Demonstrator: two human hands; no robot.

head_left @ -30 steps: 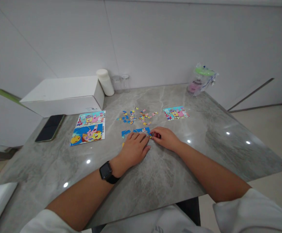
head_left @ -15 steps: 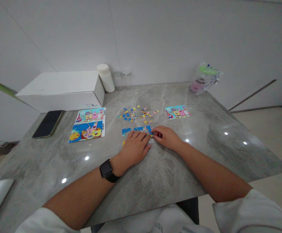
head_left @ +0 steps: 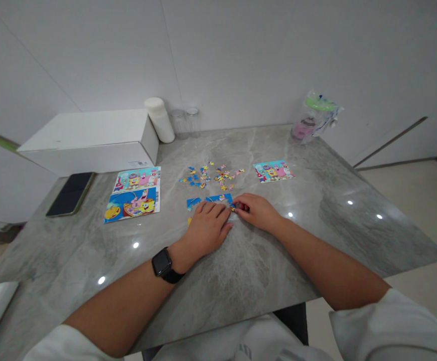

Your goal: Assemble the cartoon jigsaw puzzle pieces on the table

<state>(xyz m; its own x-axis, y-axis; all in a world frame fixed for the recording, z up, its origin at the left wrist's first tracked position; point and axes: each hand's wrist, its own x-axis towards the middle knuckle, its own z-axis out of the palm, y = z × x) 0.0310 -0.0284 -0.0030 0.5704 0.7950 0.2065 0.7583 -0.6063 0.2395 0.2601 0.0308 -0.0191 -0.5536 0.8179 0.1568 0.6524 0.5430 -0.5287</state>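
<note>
My left hand (head_left: pixel 209 228) lies flat with fingers stretched out over a partly joined jigsaw puzzle (head_left: pixel 218 198), hiding much of it. The part that shows is a mostly blue strip beyond the fingertips. At the strip's right end, my right hand (head_left: pixel 255 211) pinches a small puzzle piece (head_left: pixel 233 207) between thumb and fingers, touching the puzzle's edge. Past the strip lies a scatter of loose puzzle pieces (head_left: pixel 224 175), blue, yellow and pink. A bit of yellow (head_left: pixel 189 220) peeks out left of my left hand.
Left of the puzzle lies a printed picture sheet (head_left: pixel 133 195), with a phone (head_left: pixel 70 194) beyond it. A smaller picture card (head_left: pixel 274 171) lies to the right. A white box (head_left: pixel 86 145), white bottle (head_left: pixel 160 120), two glasses (head_left: pixel 186 124) and a bagged cup (head_left: pixel 312 120) stand along the back.
The whole view has shifted slightly, so things on the table appear a little farther left. Both hands keep nearly the same pose at the puzzle.
</note>
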